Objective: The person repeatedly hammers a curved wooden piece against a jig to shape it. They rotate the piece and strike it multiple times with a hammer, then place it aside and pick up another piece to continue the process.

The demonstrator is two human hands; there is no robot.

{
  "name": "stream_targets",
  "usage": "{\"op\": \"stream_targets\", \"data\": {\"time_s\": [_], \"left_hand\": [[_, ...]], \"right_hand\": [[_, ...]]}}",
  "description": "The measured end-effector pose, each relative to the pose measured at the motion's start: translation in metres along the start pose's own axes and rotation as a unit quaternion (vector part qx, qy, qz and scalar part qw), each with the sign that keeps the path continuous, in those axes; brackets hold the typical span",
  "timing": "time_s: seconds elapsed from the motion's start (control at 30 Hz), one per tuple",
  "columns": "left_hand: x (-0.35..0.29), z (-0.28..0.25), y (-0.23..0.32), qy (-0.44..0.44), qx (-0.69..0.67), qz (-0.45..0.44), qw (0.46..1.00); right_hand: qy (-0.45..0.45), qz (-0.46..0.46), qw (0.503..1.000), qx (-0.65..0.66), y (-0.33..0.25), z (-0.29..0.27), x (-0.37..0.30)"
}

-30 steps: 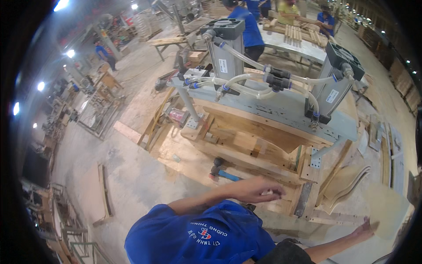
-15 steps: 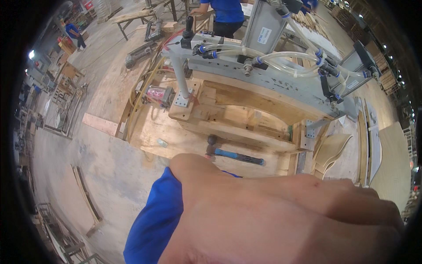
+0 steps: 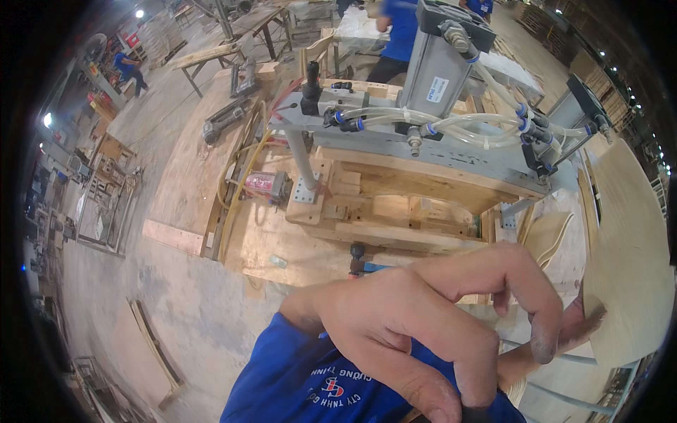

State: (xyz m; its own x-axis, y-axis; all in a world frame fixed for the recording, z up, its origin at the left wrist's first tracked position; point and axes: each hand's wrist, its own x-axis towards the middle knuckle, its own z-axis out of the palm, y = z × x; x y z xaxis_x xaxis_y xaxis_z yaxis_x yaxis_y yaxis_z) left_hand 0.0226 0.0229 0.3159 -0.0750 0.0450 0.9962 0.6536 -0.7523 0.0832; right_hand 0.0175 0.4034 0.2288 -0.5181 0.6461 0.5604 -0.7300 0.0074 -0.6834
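My left hand [image 3: 416,310] is close in front, its fingers loosely bent and spread, with nothing visible in them. It hangs above the workbench's near edge and partly covers a hammer [image 3: 358,261] with a blue handle. Farther right, my right hand [image 3: 575,328], partly hidden behind the left, grips the edge of a pale curved plywood sheet [image 3: 627,261] standing up at the right rim. Beyond the hands is a wooden press mould [image 3: 395,229] with a curved inner face, set beneath a grey beam [image 3: 437,151] with air cylinders.
Clear hoses [image 3: 472,134] and a black lever [image 3: 312,88] sit on the beam. More curved sheets [image 3: 546,236] stand right of the mould. Nail guns [image 3: 223,125] lie on a board at left. A wood strip [image 3: 151,349] lies on the floor. Co-workers [image 3: 402,32] are behind.
My left hand has drawn back and its bent fingers now show. My right hand has come into sight with the plywood sheet, now higher at the right. The view has shifted slightly.
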Motion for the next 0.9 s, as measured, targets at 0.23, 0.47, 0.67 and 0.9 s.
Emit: {"op": "stream_targets", "data": {"time_s": [0.23, 0.47, 0.67, 0.9], "left_hand": [[-0.019, 0.001, 0.04, 0.071, 0.028, -0.244, 0.967], [-0.242, -0.004, -0.032, -0.022, 0.335, -0.732, 0.593], [-0.396, -0.006, -0.008, -0.227, 0.565, -0.632, 0.478], [-0.4, -0.01, 0.0, -0.234, 0.574, -0.605, 0.5]], "right_hand": [[-0.041, -0.11, 0.953, -0.279, 0.024, -0.029, 0.005], [-0.047, 0.025, 0.988, 0.146, 0.035, -0.053, 0.012], [0.119, 0.154, 0.974, 0.12, 0.045, -0.065, -0.037], [0.042, 0.31, 0.942, 0.123, 0.023, -0.064, -0.064]]}}
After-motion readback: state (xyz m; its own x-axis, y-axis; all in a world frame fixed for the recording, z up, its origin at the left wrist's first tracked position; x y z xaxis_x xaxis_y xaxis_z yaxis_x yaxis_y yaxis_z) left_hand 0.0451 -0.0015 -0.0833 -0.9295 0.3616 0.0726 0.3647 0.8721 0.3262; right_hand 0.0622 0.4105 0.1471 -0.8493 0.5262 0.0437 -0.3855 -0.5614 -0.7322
